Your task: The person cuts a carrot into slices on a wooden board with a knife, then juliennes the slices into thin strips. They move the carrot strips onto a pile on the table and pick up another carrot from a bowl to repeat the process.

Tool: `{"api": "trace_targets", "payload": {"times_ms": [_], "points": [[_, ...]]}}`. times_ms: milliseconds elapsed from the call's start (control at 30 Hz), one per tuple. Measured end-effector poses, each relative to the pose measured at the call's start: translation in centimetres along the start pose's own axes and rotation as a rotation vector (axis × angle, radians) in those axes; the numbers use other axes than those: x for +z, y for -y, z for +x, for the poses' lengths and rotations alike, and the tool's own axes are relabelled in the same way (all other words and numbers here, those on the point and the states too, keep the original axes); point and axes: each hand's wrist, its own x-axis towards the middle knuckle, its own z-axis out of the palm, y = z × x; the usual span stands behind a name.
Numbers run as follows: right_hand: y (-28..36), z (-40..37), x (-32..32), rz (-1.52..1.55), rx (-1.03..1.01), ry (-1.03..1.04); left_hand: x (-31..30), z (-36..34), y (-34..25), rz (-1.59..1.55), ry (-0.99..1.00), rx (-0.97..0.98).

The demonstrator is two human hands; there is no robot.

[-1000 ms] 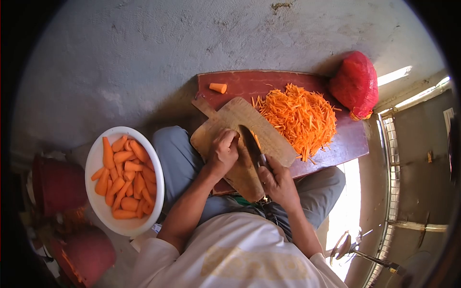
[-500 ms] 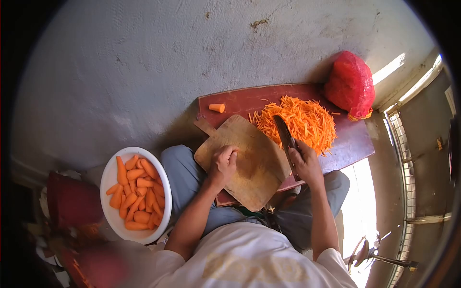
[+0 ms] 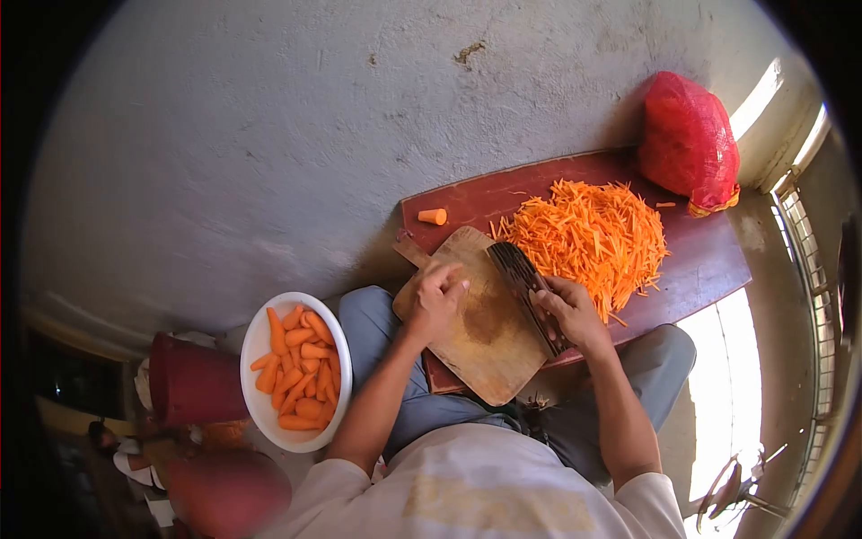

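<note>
My left hand (image 3: 436, 304) is over the left part of a wooden cutting board (image 3: 489, 350), its fingers loosely bent, thumb and forefinger a little apart with nothing visible between them. My right hand (image 3: 575, 314) grips a dark knife (image 3: 523, 286) over the board's right side; the blade looks smeared by motion and points up and left. Beyond the knife lies a big heap of shredded carrot (image 3: 597, 242). A short carrot piece (image 3: 433, 216) rests behind the board. The board's top shows an orange-brown stain and no carrot on it.
A white basin (image 3: 255, 395) of whole peeled carrots (image 3: 301, 382) stands left of my knee. The red low table (image 3: 709, 260) bears the heap and a red mesh sack (image 3: 690, 139) at its far right. A grey wall (image 3: 269, 162) rises behind. Another person (image 3: 135, 463) is at lower left.
My view has shifted, so most things sit further right in it. My left hand has loosened from a fist. The knife has swung from the board's right edge to over the board.
</note>
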Motion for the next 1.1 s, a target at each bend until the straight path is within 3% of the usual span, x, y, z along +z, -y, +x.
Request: {"api": "trace_targets", "payload": {"times_ms": [67,233,367,467,600,700,833,967,1100], "points": [[0.5,0.1,-0.1,-0.074,-0.005,0.001,-1.9,2.6,-0.8,0.145,-0.055,0.086],[-0.3,0.2,-0.4,-0.290,-0.145,0.004,-3.5,10.6,4.1,0.371,-0.204,0.055],[-1.3,0.8,-1.5,-0.412,-0.219,-0.009,-2.0,13.8,6.2,0.651,-0.154,-0.059],[-0.9,0.5,-1.9,-0.466,-0.222,-0.003,-1.7,14.7,6.0,0.619,-0.096,-0.079],[2.1,-0.5,-2.2,-0.390,-0.056,-0.049,-1.0,10.8,3.5,0.514,-0.183,0.108],[0.9,0.2,-3.2,-0.235,-0.047,-0.030,-0.2,6.4,1.7,0.460,-0.218,0.298],[1.7,0.0,-2.8,-0.216,-0.036,0.025,1.4,1.6,0.6,0.344,-0.105,0.451],[0.7,-0.2,-2.6,-0.220,-0.060,0.028,2.3,-2.0,-2.4,0.223,-0.075,0.549],[1.9,-1.1,-1.1,-0.283,0.035,0.015,3.1,-2.5,-2.3,0.041,-0.052,0.458]]}}
